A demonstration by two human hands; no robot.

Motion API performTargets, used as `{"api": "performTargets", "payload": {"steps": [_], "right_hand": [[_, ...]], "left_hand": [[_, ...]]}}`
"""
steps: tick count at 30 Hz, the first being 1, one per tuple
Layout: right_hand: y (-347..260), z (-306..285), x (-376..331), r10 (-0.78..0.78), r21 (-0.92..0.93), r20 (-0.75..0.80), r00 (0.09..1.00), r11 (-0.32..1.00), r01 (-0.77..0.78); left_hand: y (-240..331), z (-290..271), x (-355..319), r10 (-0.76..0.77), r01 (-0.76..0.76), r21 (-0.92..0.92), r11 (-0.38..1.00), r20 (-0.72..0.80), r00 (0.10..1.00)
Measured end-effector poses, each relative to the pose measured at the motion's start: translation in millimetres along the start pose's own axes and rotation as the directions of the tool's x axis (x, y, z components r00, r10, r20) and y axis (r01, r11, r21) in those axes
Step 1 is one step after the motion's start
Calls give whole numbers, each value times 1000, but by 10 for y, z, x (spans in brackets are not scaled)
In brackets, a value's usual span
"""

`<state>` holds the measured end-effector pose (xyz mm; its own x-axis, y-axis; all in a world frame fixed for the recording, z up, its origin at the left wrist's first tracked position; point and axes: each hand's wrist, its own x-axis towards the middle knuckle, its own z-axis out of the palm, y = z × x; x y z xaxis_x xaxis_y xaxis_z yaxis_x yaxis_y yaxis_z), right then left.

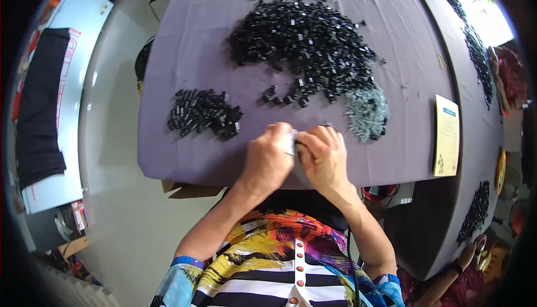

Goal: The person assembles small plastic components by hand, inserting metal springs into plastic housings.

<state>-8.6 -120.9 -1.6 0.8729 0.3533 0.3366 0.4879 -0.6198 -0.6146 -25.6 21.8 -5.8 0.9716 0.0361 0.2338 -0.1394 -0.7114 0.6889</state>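
My left hand (pixel 269 157) and my right hand (pixel 324 155) meet over the near edge of the cloth-covered table (pixel 190 164). The left fingers are closed around a small pale, silvery piece (pixel 290 142), too blurred to name. My right hand is pinched up against it; what its fingertips hold is hidden. Beyond the hands spreads a big heap of small black plastic parts (pixel 302 38). To the left lies a smaller pile of black parts (pixel 204 114). A mound of small clear or grey pieces (pixel 368 114) sits right of my right hand.
A yellow booklet (pixel 446 135) lies at the table's right side. On the adjoining table are more black parts (pixel 475 212), with another person's hands (pixel 471 252) close by. A white box with black trousers (pixel 43 105) on it stands at the left.
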Motion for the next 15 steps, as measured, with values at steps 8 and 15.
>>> {"api": "performTargets", "payload": {"steps": [8, 15], "right_hand": [[423, -530, 138, -12, -208, -148, 989, 978, -20], [472, -579, 314, -79, -480, -12, 997, 875, 63]], "left_hand": [[-425, -520, 135, -47, 88, 252, 964, -163, 985], [-361, -542, 159, -115, 173, 302, 937, -201, 973]]}}
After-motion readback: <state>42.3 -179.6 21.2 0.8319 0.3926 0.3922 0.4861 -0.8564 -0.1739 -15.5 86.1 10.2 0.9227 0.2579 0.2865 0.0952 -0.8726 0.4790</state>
